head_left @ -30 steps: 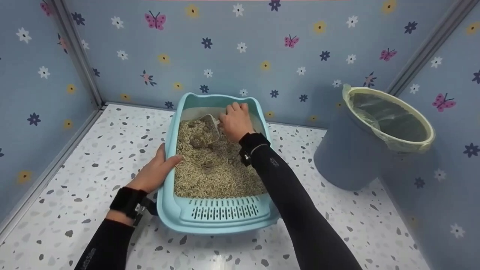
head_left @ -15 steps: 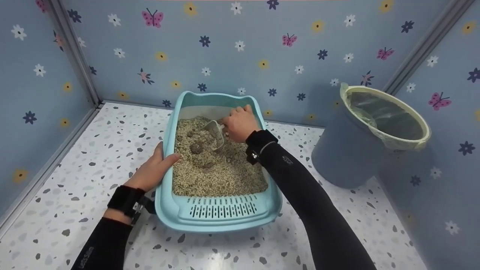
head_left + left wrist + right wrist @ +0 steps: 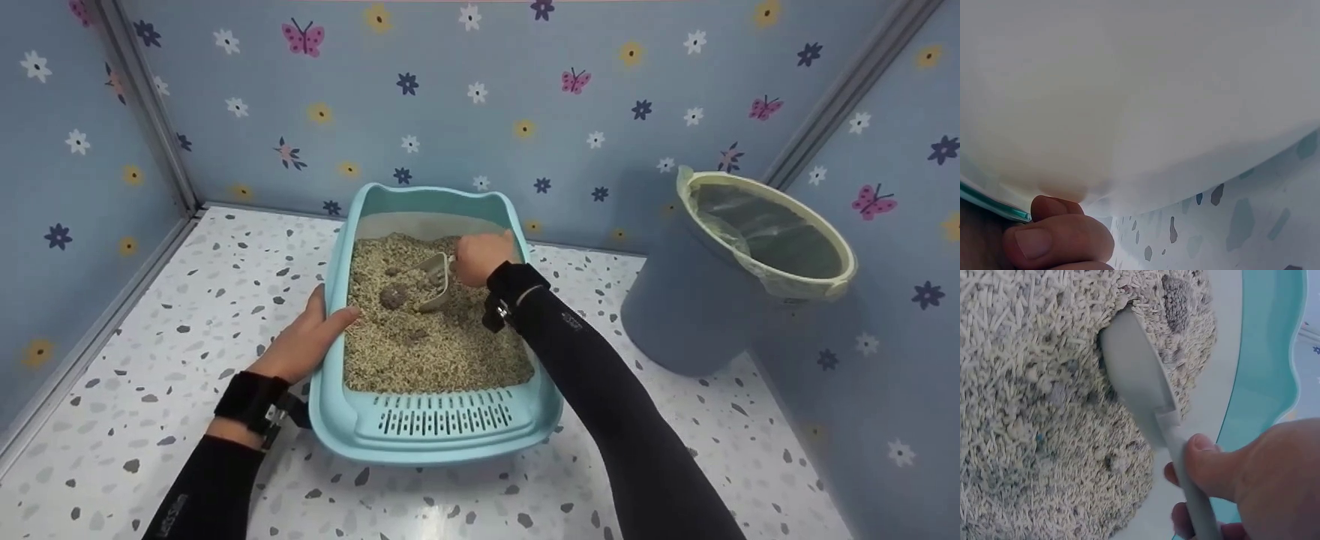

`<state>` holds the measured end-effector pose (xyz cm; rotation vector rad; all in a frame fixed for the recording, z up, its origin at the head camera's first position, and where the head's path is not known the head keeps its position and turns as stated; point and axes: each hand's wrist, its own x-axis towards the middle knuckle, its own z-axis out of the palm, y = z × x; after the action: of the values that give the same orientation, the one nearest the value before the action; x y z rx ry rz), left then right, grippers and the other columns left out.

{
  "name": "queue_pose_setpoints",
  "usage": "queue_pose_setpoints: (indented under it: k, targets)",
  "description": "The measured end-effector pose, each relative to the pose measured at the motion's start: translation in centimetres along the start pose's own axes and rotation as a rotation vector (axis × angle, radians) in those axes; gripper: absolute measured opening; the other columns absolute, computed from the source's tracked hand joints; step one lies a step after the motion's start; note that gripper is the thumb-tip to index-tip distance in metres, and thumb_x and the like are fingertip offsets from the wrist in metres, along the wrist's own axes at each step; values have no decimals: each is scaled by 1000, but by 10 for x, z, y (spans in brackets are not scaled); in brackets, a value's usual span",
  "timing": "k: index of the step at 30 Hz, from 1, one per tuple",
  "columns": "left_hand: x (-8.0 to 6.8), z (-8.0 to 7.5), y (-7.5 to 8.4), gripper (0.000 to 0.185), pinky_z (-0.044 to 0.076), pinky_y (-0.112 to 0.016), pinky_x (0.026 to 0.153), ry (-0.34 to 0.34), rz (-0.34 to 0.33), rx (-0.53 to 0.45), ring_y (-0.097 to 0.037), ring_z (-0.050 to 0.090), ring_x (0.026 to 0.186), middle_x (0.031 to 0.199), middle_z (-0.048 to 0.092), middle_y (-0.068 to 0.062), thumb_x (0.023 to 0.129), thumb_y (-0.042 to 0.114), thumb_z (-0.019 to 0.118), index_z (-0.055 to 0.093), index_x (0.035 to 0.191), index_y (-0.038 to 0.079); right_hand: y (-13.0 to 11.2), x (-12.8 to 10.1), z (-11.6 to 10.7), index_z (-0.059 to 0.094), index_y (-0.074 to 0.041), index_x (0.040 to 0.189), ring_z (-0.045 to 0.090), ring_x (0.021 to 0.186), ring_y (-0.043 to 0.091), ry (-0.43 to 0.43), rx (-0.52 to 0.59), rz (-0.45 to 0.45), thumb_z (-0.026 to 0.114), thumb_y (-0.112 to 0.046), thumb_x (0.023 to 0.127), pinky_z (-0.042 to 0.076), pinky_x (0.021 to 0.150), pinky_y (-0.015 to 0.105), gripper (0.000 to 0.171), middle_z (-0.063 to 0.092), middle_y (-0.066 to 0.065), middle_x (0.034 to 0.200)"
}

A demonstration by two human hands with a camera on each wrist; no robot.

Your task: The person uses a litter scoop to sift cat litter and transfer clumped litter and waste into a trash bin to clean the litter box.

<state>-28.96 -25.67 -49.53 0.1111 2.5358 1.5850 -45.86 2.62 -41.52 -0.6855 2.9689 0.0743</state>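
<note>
A light-blue litter box [image 3: 435, 452] filled with pale pellet litter [image 3: 427, 360] stands on the floor. My left hand [image 3: 300, 349] grips its left rim, thumb over the top; the left wrist view has the fingers [image 3: 1067, 239] curled beneath the rim. Inside the box, my right hand [image 3: 484, 259] holds a grey litter scoop [image 3: 437, 283] by its handle. The right wrist view shows the scoop's blade [image 3: 1134, 365] tilted, its front end sunk in the litter. A dark clump [image 3: 393, 296] lies just left of the scoop, with smaller ones around it.
A blue-grey bin [image 3: 675, 315] with a thin liner bag [image 3: 750, 262] over its rim stands to the right. Flower-patterned panels [image 3: 442, 97] enclose the back and both sides. The floor [image 3: 195, 322] is white with grey speckles.
My right hand has moved slightly right and toward me, and the scoop has turned and shifted right. The dark clump shows more fully. The left hand keeps its grip on the rim.
</note>
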Motion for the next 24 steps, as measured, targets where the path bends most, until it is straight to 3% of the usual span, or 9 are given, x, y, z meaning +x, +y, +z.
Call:
queue_pose_setpoints:
  k: [6,15,18,24]
  targets:
    - [0,1,0,115,22,-71,130,0,-1,-4,-56,27,161,182,4,-32,107,81,45,-23,176,18,1,12,8,72,-18,92,62,91,30,39,0,31,61,-36,116,35,100,52,32,77,7,99]
    - [0,1,0,114,27,-72,128,13,-10,6,-59,34,157,180,10,-35,107,82,44,-21,177,19,-5,15,18,71,-16,92,66,105,35,134,53,31,63,-39,116,36,100,51,34,77,10,106]
    - [0,0,-1,111,28,-72,127,8,2,-6,-59,34,157,180,9,-35,109,79,44,-21,177,20,-8,20,21,79,-16,105,65,112,35,158,44,31,62,-42,115,37,101,52,32,77,10,115]
    - [0,-1,-1,108,27,-72,128,4,27,-30,-57,31,159,181,10,-34,110,75,45,-18,178,20,-16,23,25,82,-20,123,61,111,36,160,91,-16,58,-43,117,26,92,47,34,74,12,120]
